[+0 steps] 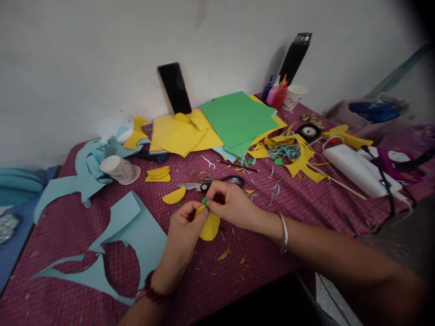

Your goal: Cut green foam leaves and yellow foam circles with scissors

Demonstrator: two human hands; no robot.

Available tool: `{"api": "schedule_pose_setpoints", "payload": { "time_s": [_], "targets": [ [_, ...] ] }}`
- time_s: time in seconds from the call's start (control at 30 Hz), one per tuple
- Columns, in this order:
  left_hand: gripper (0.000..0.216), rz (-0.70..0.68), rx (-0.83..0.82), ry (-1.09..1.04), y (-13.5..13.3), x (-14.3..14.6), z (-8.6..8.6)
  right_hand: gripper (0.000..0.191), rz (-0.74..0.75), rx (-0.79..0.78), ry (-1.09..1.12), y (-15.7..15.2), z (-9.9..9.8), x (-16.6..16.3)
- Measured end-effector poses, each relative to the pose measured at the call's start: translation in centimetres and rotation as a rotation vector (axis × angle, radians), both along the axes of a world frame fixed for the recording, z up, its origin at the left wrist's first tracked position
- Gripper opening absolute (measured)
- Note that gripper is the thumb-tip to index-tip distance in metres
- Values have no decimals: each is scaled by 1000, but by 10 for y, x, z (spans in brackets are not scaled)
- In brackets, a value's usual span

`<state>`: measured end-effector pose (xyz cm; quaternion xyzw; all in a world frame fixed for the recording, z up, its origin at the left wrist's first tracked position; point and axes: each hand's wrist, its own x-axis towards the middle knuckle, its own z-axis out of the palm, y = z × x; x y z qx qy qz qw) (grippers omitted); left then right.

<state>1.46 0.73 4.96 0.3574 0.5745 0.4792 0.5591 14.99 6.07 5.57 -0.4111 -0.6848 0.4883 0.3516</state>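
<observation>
Over the checked cloth, my left hand pinches the yellow paper piece near its top; my right hand pinches the green scrap there. Yellow: likely light, easily creased; hold by edge. Long axis runs from green end toward me. Green: probably flimsy, tearable; fingertips only.

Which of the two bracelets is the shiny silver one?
The smooth, thin bangle around the right arm. The other bracelet, around the left arm, is dark and looks beaded.
</observation>
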Motion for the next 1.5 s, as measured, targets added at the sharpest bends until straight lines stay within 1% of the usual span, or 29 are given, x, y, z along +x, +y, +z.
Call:
{"api": "schedule_pose_setpoints", "payload": {
  "time_s": [0.17,0.2,0.27,0.3,0.33,0.4,0.43,0.47,0.5,0.6,0.77,0.83,0.9,0.97,1.03,1.1,1.13,1.2,1.33,1.4,1.5],
  "targets": [
    [11,73,-14,-74,3,3,1,11,16,160,-70,-2,5,4],
    [10,89,-7,-93,4,1,2,10,25,202,-84,-2,7,6],
    [10,163,12,-135,8,-8,4,10,42,292,-121,-1,14,12],
    [10,204,22,-145,10,-15,6,10,93,325,-155,0,18,15],
    [11,251,39,-149,11,-22,9,11,194,344,-197,0,22,18],
    [12,330,94,-147,13,-39,14,13,475,351,-289,0,28,22],
    [13,365,126,-147,14,-46,16,14,580,352,-335,0,30,24],
    [13,389,156,-150,15,-52,18,14,631,361,-382,-1,30,25],
    [13,407,177,-155,15,-57,20,13,626,374,-429,-1,30,25],
    [14,416,191,-158,15,-61,23,6,522,406,-541,0,24,26],
    [14,365,156,-157,13,-54,21,3,593,411,-597,-5,16,25],
    [15,330,140,-174,12,-52,21,11,579,373,-554,-6,14,23],
    [17,286,116,-209,10,-50,21,15,513,248,-431,-5,14,20],
    [18,243,92,-249,8,-46,23,10,392,17,-213,-2,14,17],
    [18,199,60,-271,6,-39,23,5,241,-227,54,1,15,14],
    [18,155,25,-262,2,-30,23,10,121,-379,264,4,15,12],
    [17,134,14,-245,1,-26,22,11,86,-413,326,4,15,10],
    [16,102,8,-202,-3,-18,19,12,60,-432,369,3,14,8],
    [15,58,4,-165,-7,-10,15,8,107,-409,295,0,14,5],
    [14,58,5,-164,-7,-9,13,7,129,-409,266,-1,14,5],
    [14,81,8,-178,-7,-9,12,7,157,-433,280,-1,14,5]
  ]
}}
